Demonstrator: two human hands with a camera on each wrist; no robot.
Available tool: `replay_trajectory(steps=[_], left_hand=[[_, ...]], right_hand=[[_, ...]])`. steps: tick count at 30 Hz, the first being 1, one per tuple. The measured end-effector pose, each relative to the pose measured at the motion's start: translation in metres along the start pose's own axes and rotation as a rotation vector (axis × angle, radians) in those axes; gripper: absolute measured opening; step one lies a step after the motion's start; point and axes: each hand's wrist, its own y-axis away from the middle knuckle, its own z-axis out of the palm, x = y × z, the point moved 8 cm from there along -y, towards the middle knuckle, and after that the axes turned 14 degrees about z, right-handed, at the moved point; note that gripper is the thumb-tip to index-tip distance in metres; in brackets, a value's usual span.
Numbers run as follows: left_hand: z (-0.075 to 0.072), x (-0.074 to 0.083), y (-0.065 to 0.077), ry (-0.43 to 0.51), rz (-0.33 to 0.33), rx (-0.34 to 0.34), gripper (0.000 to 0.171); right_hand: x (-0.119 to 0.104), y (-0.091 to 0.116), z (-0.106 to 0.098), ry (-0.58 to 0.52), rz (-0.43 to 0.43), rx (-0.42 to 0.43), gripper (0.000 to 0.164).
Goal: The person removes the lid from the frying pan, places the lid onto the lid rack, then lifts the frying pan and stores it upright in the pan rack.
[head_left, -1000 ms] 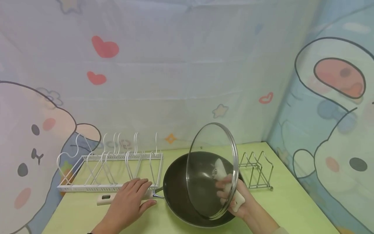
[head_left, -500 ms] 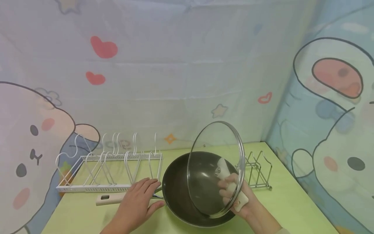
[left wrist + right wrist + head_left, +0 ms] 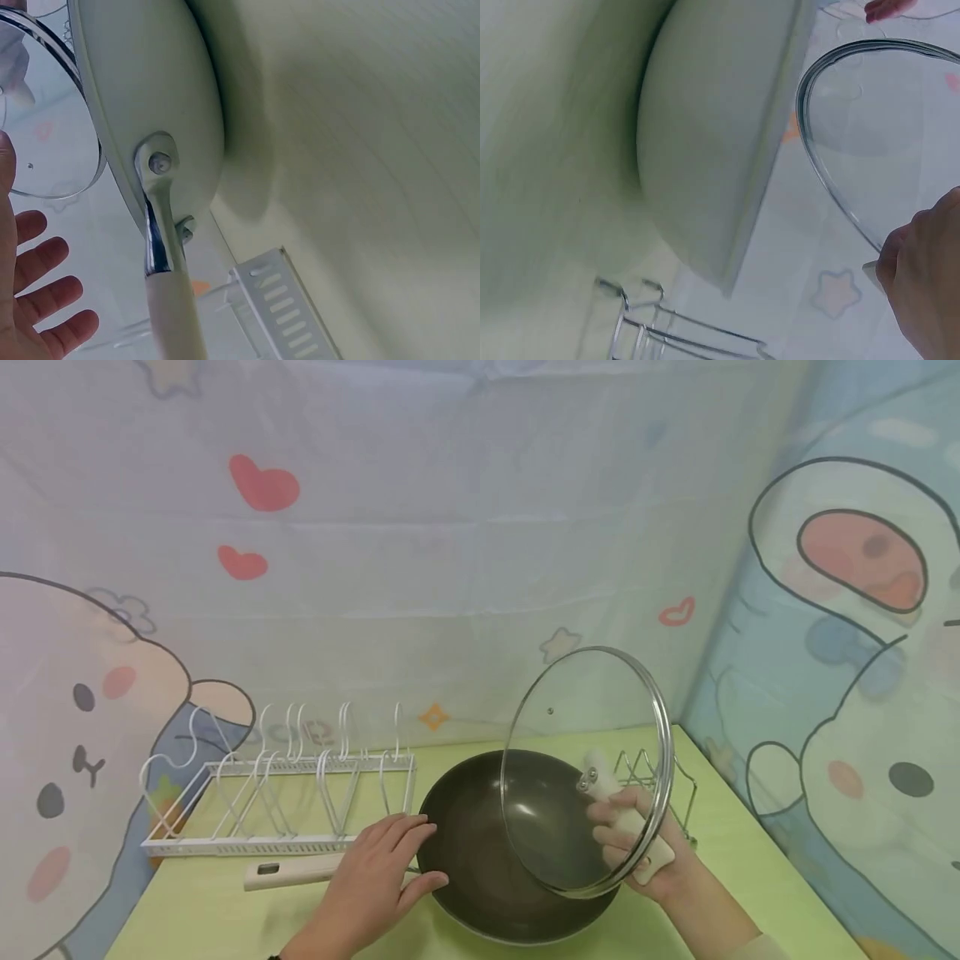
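Note:
A dark-lined frying pan (image 3: 468,868) with a pale outside (image 3: 161,82) sits on the green table, its cream handle (image 3: 288,872) pointing left. My left hand (image 3: 378,872) hovers over the handle by the pan's left rim. Its fingers (image 3: 46,259) are spread and apart from the handle in the left wrist view. With my right hand (image 3: 656,839) I grip the cream handle (image 3: 656,860) of a clear glass lid (image 3: 551,802). The lid, ringed in metal, is held tilted nearly on edge above the pan's right side.
A white wire rack (image 3: 300,845) stands at the back left, close behind the pan's handle. At right, a small metal rack (image 3: 691,806) is partly hidden behind the lid and right hand. A printed cloth (image 3: 450,543) hangs behind the table (image 3: 757,877).
My right hand has moved the lid right and slightly up. My left hand has slid right along the pan's handle toward the rim. The pan stays in place.

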Motion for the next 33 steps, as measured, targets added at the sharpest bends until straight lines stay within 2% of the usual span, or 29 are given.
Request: replay_trajectory(steps=[6, 13, 17, 27, 33], left_hand=[[0.005, 0.009, -0.013, 0.055, 0.006, -0.022, 0.062], [0.014, 0.032, -0.038, 0.080, 0.106, 0.006, 0.062], [0.017, 0.043, -0.054, 0.087, 0.131, -0.006, 0.061], [0.031, 0.064, -0.094, 0.146, 0.130, -0.117, 0.059], [0.045, 0.077, -0.120, 0.154, 0.126, -0.261, 0.060]], right_hand=[[-0.017, 0.014, 0.009, -0.025, 0.010, -0.061, 0.032], [-0.033, 0.034, 0.012, -0.008, -0.005, -0.114, 0.037], [-0.041, 0.042, 0.015, -0.020, -0.005, -0.119, 0.037], [-0.067, 0.057, 0.026, -0.003, -0.011, -0.156, 0.040], [-0.088, 0.071, 0.029, -0.022, -0.007, -0.152, 0.044]])
